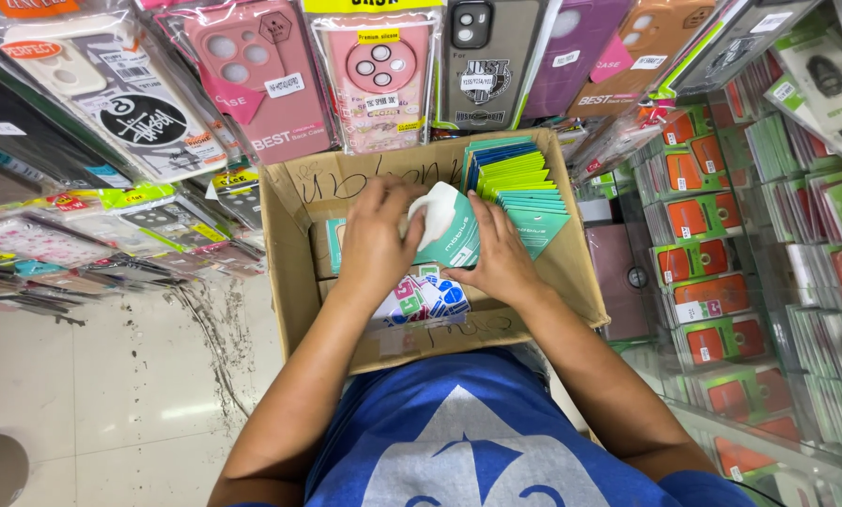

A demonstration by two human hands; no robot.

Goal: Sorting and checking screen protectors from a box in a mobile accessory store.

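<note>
Over the open cardboard box, your left hand curls palm-down on the white end of the teal-and-white packet, fingers wrapped, thumb tucked. Keep that grip light so the packet doesn't crease, and lift it clear of the upright green and blue packs. Your right hand cups its lower edge, fingers together, wrist angled inward.
</note>
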